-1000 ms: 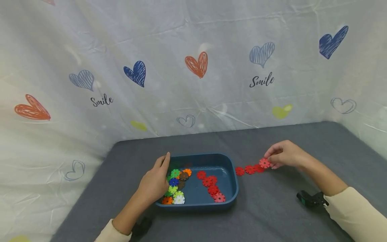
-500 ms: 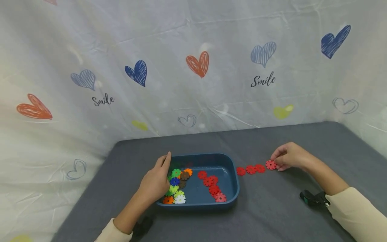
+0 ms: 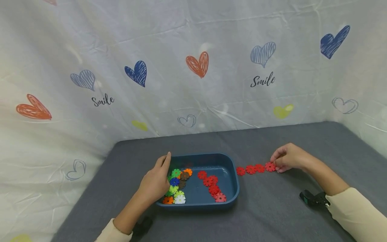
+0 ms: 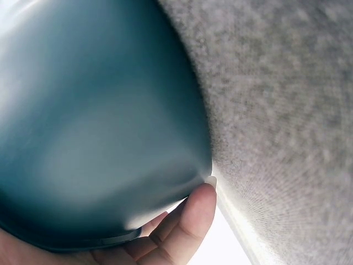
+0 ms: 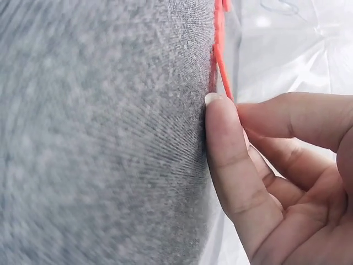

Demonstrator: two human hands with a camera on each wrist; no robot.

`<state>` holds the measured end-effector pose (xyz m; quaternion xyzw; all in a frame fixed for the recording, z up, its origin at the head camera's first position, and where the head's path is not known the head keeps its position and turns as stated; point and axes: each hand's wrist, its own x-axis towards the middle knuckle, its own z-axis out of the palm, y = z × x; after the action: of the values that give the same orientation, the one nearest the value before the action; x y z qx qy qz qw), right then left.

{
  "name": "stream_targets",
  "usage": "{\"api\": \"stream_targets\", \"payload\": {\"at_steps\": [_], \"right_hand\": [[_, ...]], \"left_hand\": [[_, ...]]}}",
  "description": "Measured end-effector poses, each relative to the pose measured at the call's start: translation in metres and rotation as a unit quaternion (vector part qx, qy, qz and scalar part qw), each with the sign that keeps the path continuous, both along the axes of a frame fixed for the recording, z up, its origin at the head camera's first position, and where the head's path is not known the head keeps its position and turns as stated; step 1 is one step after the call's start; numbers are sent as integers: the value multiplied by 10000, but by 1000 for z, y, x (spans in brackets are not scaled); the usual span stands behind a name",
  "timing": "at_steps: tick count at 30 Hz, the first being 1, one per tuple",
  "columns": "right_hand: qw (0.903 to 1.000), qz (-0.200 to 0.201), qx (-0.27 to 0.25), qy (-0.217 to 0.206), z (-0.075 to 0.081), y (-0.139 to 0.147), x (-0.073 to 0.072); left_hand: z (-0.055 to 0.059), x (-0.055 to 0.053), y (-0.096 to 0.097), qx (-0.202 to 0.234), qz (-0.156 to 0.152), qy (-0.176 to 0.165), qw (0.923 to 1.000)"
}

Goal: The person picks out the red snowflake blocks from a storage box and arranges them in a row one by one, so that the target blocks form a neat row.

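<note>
Red and thin, the notch-edged disc (image 3: 269, 166) slants from the right hand (image 3: 289, 158).

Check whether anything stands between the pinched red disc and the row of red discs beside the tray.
Nothing visible does: the right hand holds the red disc at the right end of the row of red discs; whether touching or just apart, I cannot tell.

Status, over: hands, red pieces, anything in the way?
Left hand holds left end of blue tray. Right hand pinches red disc at right end of red row. No obstruction seen at right hand.
</note>
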<state>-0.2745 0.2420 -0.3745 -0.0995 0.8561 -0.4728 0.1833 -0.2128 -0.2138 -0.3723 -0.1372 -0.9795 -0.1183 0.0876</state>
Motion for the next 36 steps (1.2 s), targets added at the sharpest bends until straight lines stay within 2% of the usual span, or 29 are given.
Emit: {"api": "stream_targets", "payload": {"at_steps": [5,10,13,16,31,36], "right_hand": [[9994,338,67,21,1,0,2],[9936,802,576,555,2,-6,6],[9887,749,958,873,0,-11,8],[9863,614,1144,1015,-1,-13,8],[9856,571,1122,1127,2,-15,10],[9867,700,820,1219,8,-18,11]], "left_hand": [[0,0,0,-4,40,-30,10000],[1,0,0,-20,44,-19,10000],[1,-1,0,-35,65,-40,10000],[1,0,0,-43,68,-37,10000],[0,0,1,-35,43,2,10000],[0,0,0,4,30,-14,10000]]}}
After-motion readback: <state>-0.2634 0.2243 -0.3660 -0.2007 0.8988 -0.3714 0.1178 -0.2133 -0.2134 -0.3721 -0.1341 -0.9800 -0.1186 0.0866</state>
